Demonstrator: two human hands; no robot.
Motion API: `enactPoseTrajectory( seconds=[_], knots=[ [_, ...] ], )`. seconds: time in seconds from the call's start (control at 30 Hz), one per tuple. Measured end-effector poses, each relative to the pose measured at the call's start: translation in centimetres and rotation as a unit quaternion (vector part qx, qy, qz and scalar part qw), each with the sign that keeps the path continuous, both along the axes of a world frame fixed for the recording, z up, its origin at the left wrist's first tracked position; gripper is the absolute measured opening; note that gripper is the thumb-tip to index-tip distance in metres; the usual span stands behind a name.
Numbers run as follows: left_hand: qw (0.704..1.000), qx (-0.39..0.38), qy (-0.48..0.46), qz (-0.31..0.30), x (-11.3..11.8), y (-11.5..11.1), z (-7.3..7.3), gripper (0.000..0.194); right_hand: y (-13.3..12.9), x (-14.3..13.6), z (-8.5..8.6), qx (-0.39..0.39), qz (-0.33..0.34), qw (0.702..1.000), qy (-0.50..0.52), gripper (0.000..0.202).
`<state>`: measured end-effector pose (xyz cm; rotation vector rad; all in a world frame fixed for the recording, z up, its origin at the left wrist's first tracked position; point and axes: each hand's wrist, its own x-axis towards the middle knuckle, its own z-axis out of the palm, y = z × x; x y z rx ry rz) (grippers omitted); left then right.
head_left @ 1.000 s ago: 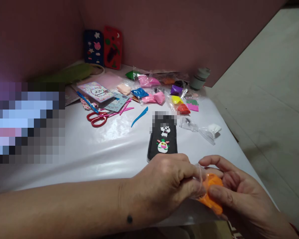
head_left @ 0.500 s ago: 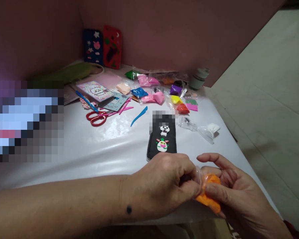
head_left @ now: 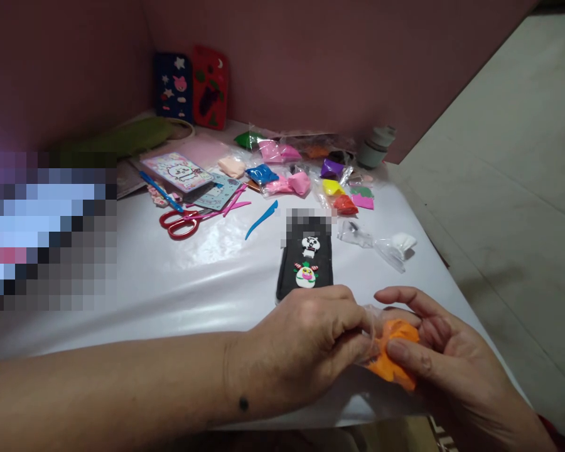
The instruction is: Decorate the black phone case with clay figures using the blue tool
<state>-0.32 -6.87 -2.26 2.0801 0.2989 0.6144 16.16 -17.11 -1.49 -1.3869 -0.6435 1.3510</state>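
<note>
Orange modelling clay in a clear plastic bag (head_left: 399, 351) is held between both hands over the table's front right edge. My left hand (head_left: 311, 345) is closed, pinching the bag's clear upper part. The thumb and fingers of my right hand (head_left: 445, 351) grip the orange clay end, with the index finger raised off it. Just beyond my left hand lies a black phone case (head_left: 295, 263) bearing a small white clay figure (head_left: 311, 246) and a round white and green one (head_left: 306, 275). My left hand hides the near end of the case.
Several bagged clay packets (head_left: 282, 182) lie across the back. Red scissors (head_left: 181, 225), a blue modelling tool (head_left: 262, 218) and cards (head_left: 176, 171) are at left. A bag of white clay (head_left: 402, 243) lies right. Decorated blue (head_left: 174, 88) and red (head_left: 210, 88) cases lean on the pink wall.
The orange clay bag has turned slightly and risen a little in my hands, with more of its clear plastic showing. Both hands keep their grip.
</note>
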Motion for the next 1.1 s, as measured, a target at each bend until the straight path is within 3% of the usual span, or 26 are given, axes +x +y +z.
enactPoseTrajectory(
  seconds=[0.53, 0.67, 0.87, 1.1],
  knots=[
    [0.999, 0.027, -0.011, 0.042, -0.2, -0.2, -0.4, 0.017, 0.0, -0.1, -0.2, -0.027, 0.007, 0.999, 0.031, 0.052],
    [0.999, 0.0, -0.007, 0.042, -0.1, -0.1, -0.3, 0.014, 0.0, -0.1, -0.3, -0.025, 0.013, 0.999, 0.035, 0.057],
    [0.999, -0.027, 0.006, 0.038, -0.2, -0.2, -0.1, 0.009, -0.1, -0.1, -0.4, -0.023, 0.009, 0.999, 0.046, 0.046],
    [0.999, 0.035, -0.023, 0.011, -0.3, -0.7, -0.5, 0.011, -1.0, 0.7, -1.7, -0.033, 0.011, 0.999, 0.028, 0.054]
  ],
)
